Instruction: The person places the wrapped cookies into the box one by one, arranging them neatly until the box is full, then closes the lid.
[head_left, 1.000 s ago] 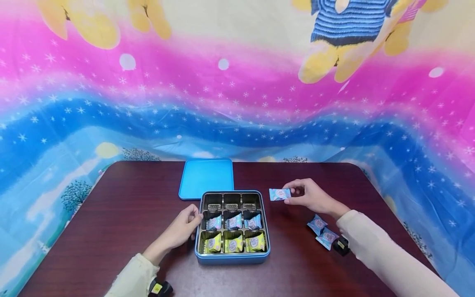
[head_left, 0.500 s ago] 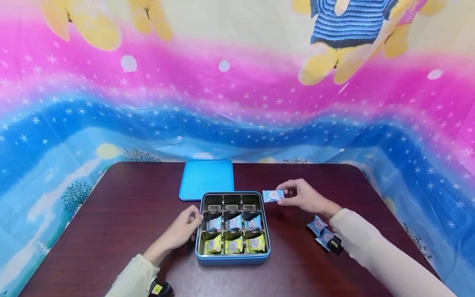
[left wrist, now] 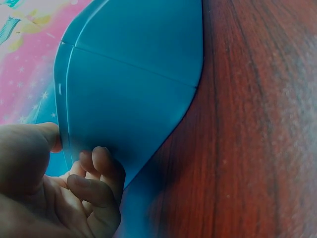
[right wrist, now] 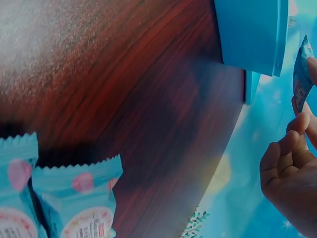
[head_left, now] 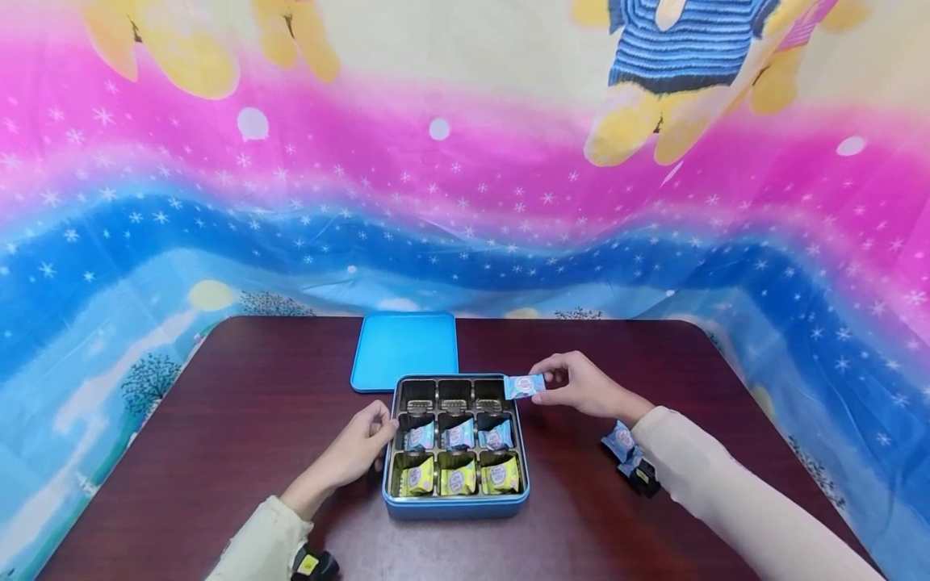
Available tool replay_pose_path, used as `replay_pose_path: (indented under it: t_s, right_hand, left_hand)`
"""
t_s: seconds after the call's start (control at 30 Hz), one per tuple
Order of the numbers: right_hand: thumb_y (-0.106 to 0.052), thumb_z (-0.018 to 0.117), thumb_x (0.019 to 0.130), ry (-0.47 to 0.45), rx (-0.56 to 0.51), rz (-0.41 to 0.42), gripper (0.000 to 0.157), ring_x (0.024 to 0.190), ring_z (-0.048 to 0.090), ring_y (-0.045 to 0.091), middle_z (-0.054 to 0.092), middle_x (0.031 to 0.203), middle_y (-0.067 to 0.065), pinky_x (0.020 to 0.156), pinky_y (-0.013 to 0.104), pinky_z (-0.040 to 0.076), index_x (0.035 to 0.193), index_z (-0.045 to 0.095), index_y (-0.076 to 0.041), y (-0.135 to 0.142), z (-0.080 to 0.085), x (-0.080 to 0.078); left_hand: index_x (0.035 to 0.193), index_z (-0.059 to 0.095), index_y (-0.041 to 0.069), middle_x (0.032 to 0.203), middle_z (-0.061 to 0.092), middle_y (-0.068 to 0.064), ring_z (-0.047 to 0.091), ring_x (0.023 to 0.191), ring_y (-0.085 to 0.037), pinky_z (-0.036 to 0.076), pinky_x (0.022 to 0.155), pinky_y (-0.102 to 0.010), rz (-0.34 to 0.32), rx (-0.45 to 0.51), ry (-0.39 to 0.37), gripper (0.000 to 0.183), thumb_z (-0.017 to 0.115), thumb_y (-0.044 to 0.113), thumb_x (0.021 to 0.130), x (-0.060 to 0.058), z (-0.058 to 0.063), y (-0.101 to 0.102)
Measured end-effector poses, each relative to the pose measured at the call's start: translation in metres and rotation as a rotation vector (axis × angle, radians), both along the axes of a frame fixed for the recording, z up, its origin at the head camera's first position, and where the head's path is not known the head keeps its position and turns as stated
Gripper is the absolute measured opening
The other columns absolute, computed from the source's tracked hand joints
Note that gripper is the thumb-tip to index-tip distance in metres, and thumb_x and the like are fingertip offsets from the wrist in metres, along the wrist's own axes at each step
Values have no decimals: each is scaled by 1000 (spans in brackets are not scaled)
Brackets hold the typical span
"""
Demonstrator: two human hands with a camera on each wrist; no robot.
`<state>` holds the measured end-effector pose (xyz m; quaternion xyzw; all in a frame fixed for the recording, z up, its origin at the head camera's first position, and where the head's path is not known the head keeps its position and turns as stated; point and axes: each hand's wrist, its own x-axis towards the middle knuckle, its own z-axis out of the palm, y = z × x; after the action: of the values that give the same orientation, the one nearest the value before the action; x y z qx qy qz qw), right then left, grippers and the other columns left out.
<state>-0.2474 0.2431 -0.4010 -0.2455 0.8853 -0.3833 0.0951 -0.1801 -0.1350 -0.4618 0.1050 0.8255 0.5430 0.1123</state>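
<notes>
In the head view, a blue tin box (head_left: pixel 456 508) with a gold divided insert stands mid-table. Blue-wrapped candies (head_left: pixel 457 436) fill its middle row and yellow-wrapped candies (head_left: pixel 458 478) its front row; the back row is bare. My right hand (head_left: pixel 584 386) pinches another blue-wrapped candy (head_left: pixel 524 386) by one end, over the tin's back right corner. My left hand (head_left: pixel 356 444) holds the tin's left side, thumb at the rim and fingers curled against the wall (left wrist: pixel 114 104) in the left wrist view.
The blue lid (head_left: pixel 404 351) lies behind the tin, toward the left. Two loose blue candies (head_left: pixel 621 440) lie on the table to the right, partly hidden by the right sleeve and wrist camera in the head view. A printed cloth (head_left: pixel 465 242) hangs behind the table (head_left: pixel 276 403).
My right hand has carried the pinched candy leftward, from beside the tin to over its back right corner. The left hand stays at the tin's left side.
</notes>
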Motion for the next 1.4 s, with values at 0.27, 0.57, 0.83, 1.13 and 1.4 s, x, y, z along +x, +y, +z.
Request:
replay_pose_path:
  t_s: [0.27, 0.57, 0.83, 1.13, 1.4]
  right_hand:
    - [-18, 79, 88, 11, -6, 21, 25, 68, 42, 13, 53, 86, 15, 63, 28, 39, 109, 73, -8, -10, -2, -1]
    - [-19, 80, 87, 25, 8, 25, 26, 69, 41, 15, 53, 86, 15, 63, 27, 38, 109, 73, -6, -18, -5, 0]
    - [-21, 80, 88, 21, 25, 34, 30, 70, 42, 13, 53, 86, 6, 65, 26, 40, 112, 72, -6, -26, -6, 1]
    - [-22, 79, 88, 29, 71, 10, 34, 75, 44, 15, 53, 87, 3, 67, 27, 40, 115, 71, -4, -35, -5, 4]
    - [-25, 80, 88, 46, 139, -14, 36, 79, 46, 16, 53, 86, 1, 68, 29, 40, 116, 72, -5, -44, -5, 6]
  left_hand:
    - [90, 41, 4, 56, 46, -1, 51, 48, -15, 42, 46, -25, 4, 2, -3, 19, 49, 13, 105, -1, 0, 0]
    - [91, 41, 4, 57, 46, -2, 51, 49, -15, 43, 47, -25, -7, 10, 2, 20, 49, 14, 106, 1, 0, 0]
    - [91, 41, 4, 57, 47, -1, 51, 49, -14, 43, 47, -25, 1, 9, 5, 19, 49, 13, 106, 2, 1, 0]
    - [91, 41, 3, 56, 47, 0, 51, 48, -14, 43, 47, -25, 0, 12, 7, 19, 49, 13, 106, 2, 0, 0]
    - [90, 41, 4, 56, 46, 0, 51, 48, -14, 42, 46, -24, 8, 9, 6, 20, 49, 13, 105, 1, 0, 1]
